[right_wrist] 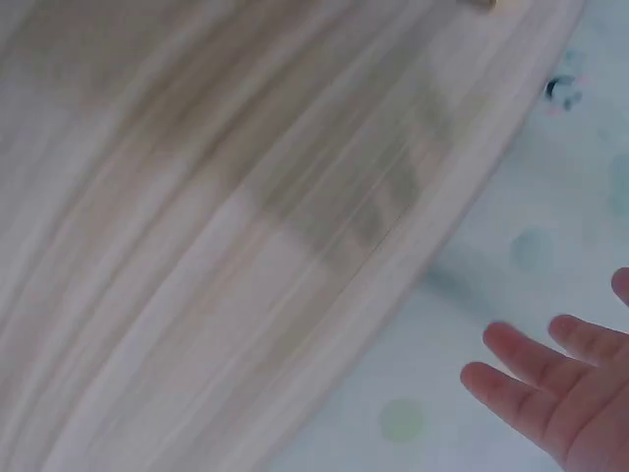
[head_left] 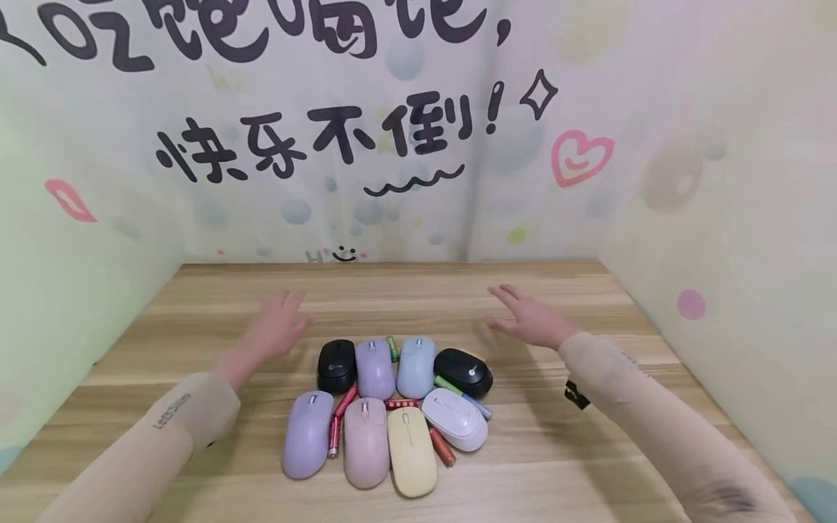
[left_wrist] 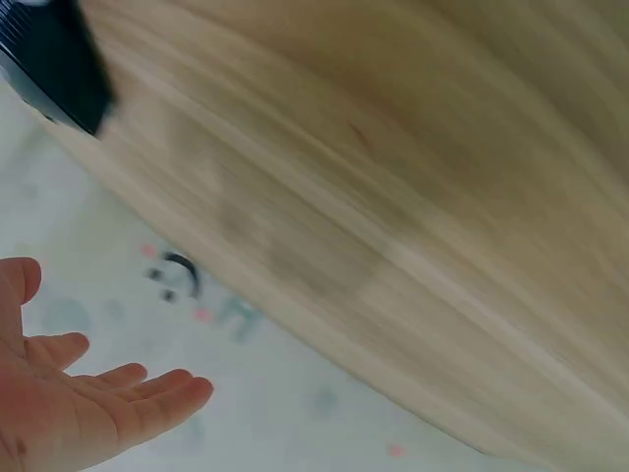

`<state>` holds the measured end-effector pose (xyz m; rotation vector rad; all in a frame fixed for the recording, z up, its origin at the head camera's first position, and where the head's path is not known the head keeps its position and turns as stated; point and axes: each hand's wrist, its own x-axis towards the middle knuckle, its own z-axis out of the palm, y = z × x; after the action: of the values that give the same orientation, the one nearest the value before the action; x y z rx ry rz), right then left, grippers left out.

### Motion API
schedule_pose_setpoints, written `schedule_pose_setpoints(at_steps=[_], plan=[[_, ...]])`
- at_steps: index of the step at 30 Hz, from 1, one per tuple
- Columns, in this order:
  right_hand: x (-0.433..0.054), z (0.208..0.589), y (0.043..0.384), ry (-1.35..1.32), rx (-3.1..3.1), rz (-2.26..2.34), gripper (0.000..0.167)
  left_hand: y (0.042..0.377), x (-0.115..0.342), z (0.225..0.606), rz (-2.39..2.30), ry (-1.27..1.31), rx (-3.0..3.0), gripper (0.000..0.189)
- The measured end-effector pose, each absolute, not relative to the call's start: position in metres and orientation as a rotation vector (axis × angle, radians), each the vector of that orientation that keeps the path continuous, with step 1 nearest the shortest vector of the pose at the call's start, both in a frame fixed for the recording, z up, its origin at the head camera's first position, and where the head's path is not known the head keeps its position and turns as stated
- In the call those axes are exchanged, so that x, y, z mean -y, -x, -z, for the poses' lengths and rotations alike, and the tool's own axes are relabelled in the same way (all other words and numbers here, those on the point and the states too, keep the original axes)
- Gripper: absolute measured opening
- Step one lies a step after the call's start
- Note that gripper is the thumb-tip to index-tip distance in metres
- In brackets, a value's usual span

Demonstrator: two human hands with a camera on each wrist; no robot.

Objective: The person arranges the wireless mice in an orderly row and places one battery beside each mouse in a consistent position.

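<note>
My left hand (head_left: 275, 330) is held over the table left of a cluster of computer mice, its fingers extended and holding nothing. On the other side, my right hand (head_left: 535, 321) spreads its fingers, also with nothing in them. Between them the back row has a black mouse (head_left: 336, 367), a purple mouse (head_left: 375, 370), a light blue mouse (head_left: 416, 369) and another black mouse (head_left: 464, 372). In front lie a lilac mouse (head_left: 307, 436), a pink mouse (head_left: 366, 444), a yellow mouse (head_left: 413, 454) and a white mouse (head_left: 455, 420).
Small cylindrical batteries lie among the mice: several red batteries (head_left: 401, 404), an orange-red battery (head_left: 442, 447), green batteries (head_left: 391, 350) and a blue battery (head_left: 482, 409). The wooden table (head_left: 216, 305) meets a printed curtain (head_left: 294, 218) at its back edge, with pale walls (head_left: 732, 218) at the sides.
</note>
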<state>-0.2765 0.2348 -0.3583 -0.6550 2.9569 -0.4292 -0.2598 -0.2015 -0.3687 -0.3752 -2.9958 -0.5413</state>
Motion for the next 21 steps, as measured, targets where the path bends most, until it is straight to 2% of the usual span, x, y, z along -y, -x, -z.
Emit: schedule_pose_setpoints(at_steps=[9,14,21], plan=[[-0.184,0.372,0.242,0.856,-2.887,0.151,0.058,0.230,0.176,0.379,0.595,0.579,2.970,0.055],[-0.170,0.383,0.234,0.909,-2.914,0.081,0.056,0.222,0.166,0.385,0.656,0.656,3.053,0.057],[-0.161,0.393,0.232,0.851,-2.924,0.084,0.057,0.222,0.159,0.396,0.700,0.714,3.156,0.058]])
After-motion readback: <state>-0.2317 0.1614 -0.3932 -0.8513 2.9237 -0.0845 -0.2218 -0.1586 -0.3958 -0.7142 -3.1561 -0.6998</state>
